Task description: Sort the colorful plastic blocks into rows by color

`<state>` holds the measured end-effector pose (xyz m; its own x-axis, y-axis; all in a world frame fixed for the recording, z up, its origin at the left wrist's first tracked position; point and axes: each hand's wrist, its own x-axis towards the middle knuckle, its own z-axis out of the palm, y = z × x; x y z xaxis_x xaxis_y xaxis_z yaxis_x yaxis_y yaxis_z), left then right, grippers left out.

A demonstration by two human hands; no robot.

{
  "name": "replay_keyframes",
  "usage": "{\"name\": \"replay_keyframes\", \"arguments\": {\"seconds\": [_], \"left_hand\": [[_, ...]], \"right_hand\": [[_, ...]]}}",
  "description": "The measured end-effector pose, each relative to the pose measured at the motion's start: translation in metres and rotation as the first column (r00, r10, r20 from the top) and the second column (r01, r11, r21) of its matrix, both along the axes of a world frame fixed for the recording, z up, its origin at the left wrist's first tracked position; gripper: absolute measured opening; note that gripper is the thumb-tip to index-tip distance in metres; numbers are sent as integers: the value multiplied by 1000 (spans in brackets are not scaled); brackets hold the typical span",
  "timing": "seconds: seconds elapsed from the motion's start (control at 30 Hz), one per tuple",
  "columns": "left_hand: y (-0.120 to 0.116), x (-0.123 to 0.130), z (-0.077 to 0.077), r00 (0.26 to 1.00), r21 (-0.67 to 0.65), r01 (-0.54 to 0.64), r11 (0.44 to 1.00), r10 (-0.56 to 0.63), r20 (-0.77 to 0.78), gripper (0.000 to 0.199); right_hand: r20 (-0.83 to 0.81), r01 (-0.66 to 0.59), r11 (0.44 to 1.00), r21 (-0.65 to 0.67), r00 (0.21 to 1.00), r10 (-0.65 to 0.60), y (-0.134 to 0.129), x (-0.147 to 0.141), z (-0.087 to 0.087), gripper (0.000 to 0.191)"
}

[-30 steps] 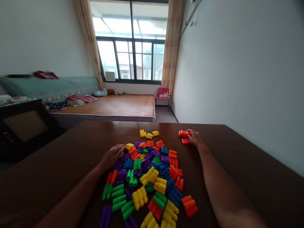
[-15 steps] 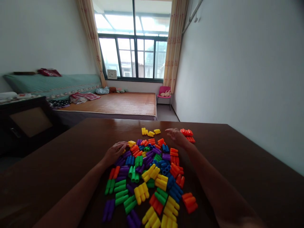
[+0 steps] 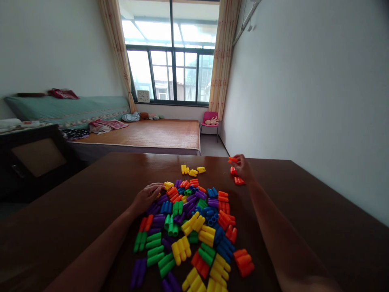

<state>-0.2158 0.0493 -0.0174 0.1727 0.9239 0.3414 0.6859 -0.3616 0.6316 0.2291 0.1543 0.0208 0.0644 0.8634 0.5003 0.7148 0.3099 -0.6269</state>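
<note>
A pile of plastic bullet-shaped building blocks in yellow, green, blue, purple and orange-red lies on the table between my arms. My right hand (image 3: 243, 165) pinches an orange-red block (image 3: 233, 159) beyond the pile at the far right. Close below it lie two red blocks, one (image 3: 233, 170) partly behind the hand and another (image 3: 239, 181) nearer me. On the pile's far left edge rests my left hand (image 3: 148, 194), its fingers stretched out to a yellow block (image 3: 168, 185). Another bit of yellow shows under those fingers; whether they press on it is hidden.
Several yellow blocks (image 3: 193, 172) form a small group near the far edge of the dark brown table (image 3: 304, 211). A lone orange block (image 3: 243, 262) lies right of the pile. Beyond the table are a bed (image 3: 164, 132), a pink chair (image 3: 209, 117) and a dark cabinet (image 3: 33, 150).
My right hand has taken an orange-red block from the far edge of the pile and carried it right and away from me. My left hand has barely moved.
</note>
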Motion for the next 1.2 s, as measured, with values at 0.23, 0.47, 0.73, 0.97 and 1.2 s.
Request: {"name": "replay_keyframes", "arguments": {"seconds": [0.23, 0.47, 0.73, 0.97, 1.2], "left_hand": [[-2, 2, 4, 1000, -3, -12, 1000, 12, -6, 50], [0, 0, 4, 1000, -1, -8, 1000, 8, -4, 53], [3, -3, 0, 1000, 5, 7, 1000, -7, -12, 52], [1, -1, 4, 1000, -14, 14, 1000, -14, -4, 52], [1, -4, 6, 1000, 2, -13, 1000, 13, -12, 55]], "right_hand": [[224, 489, 872, 23, 848, -481, 9, 110, -53, 17], [292, 386, 891, -241, 904, -313, 19, 119, -69, 31], [-88, 58, 919, -391, 991, -100, 14, 141, -64, 45], [231, 362, 910, -203, 921, -315, 24, 107, -70, 36], [183, 356, 904, -237, 930, -318, 26, 96, -67, 39]]}}
